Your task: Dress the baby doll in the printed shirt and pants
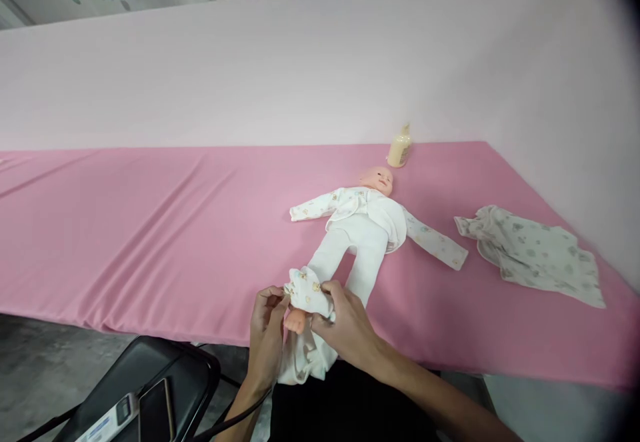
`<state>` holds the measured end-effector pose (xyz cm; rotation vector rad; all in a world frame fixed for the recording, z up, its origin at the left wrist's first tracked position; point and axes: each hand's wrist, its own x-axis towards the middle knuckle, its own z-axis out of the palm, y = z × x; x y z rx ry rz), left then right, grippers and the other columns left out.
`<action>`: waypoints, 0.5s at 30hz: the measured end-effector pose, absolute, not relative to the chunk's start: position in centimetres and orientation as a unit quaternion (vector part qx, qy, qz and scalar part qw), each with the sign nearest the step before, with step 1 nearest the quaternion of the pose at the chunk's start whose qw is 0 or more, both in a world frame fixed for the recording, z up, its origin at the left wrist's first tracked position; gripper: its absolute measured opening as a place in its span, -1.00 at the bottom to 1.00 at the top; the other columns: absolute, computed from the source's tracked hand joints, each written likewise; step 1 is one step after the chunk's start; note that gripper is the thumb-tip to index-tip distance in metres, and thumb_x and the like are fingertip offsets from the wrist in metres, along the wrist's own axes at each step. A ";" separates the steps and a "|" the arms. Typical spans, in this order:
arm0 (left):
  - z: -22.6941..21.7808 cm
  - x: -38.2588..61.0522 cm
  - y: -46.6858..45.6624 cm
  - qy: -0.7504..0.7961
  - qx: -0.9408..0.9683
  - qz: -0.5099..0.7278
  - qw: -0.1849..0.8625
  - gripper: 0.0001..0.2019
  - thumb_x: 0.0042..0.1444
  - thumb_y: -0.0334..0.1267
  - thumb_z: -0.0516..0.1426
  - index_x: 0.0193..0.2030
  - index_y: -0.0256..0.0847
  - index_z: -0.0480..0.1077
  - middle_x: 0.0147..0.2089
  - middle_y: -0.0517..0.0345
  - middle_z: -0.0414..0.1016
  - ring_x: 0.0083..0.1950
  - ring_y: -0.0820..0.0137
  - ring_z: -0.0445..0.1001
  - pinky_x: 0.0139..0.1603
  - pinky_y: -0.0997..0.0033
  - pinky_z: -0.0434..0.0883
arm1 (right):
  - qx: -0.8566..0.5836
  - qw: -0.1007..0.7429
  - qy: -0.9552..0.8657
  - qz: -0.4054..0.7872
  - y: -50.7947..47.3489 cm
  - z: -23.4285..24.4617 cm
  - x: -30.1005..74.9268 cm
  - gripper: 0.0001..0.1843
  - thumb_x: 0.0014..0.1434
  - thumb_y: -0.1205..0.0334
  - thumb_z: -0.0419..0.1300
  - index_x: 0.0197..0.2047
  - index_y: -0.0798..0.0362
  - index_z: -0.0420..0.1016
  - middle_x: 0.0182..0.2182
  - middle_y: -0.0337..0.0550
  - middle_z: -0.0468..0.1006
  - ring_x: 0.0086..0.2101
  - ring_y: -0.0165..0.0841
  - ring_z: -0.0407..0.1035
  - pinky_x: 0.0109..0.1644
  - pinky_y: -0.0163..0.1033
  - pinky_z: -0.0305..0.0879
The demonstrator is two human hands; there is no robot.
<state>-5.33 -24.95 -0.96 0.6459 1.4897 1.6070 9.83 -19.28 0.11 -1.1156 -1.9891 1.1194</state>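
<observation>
A baby doll point(367, 219) in a white printed top and white trousers lies on its back on the pink table cover point(175, 229), head to the far side. Its feet reach the near edge. My left hand point(266, 339) and my right hand point(345, 325) are both closed on a small printed garment point(307, 290) bunched around the doll's left leg. One bare pink foot point(296, 322) pokes out between my hands. More white cloth point(303, 359) hangs below them over the table edge.
A cream bottle point(399, 147) stands beyond the doll's head by the pale pink backdrop. A crumpled printed garment point(533, 252) lies to the right. Near left, below the table, a black chair point(165, 375) holds a phone point(156, 410) and a small device.
</observation>
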 end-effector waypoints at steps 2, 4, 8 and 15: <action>-1.8 -6.1 -25.0 0.566 0.292 0.632 0.442 -0.76 0.14 -0.21 0.19 -0.07 -0.12 0.31 -0.05 0.16 0.41 -0.03 0.41 0.44 -0.02 0.46 0.40 | -0.413 0.293 -0.777 0.374 -18.5 0.1 9.9 -0.65 0.02 0.40 0.14 -0.08 0.02 0.36 -0.26 -0.17 0.53 -0.25 -0.26 0.38 -0.17 -0.18 0.25; -2.5 -7.1 -25.3 0.561 0.328 0.611 0.453 -0.77 0.16 -0.27 0.15 -0.03 -0.11 0.30 0.02 0.14 0.40 0.09 0.37 0.41 0.08 0.41 0.38 | -0.408 0.288 -0.797 0.341 -17.7 0.1 9.9 -0.69 0.05 0.41 0.13 -0.10 -0.01 0.39 -0.30 -0.20 0.53 -0.28 -0.28 0.38 -0.20 -0.20 0.22; -3.1 -8.5 -25.9 0.593 0.405 0.551 0.425 -0.60 0.14 -0.21 0.18 0.12 -0.10 0.25 0.19 0.03 0.33 0.26 0.27 0.32 0.26 0.29 0.30 | -0.411 0.278 -0.810 0.313 -16.6 0.2 9.9 -0.79 0.19 0.27 0.17 -0.08 -0.03 0.42 -0.25 -0.19 0.52 -0.26 -0.27 0.40 -0.20 -0.20 0.21; -1.9 -6.2 -25.5 0.677 0.473 0.442 0.350 -0.37 0.17 -0.08 0.19 0.33 -0.11 0.09 0.33 -0.03 0.22 0.35 0.24 0.23 0.35 0.19 0.22 | -0.410 0.242 -0.801 0.362 -16.5 1.0 11.8 -0.64 0.19 -0.03 0.25 -0.08 0.04 0.41 -0.22 -0.11 0.50 -0.14 -0.20 0.34 -0.06 -0.11 0.23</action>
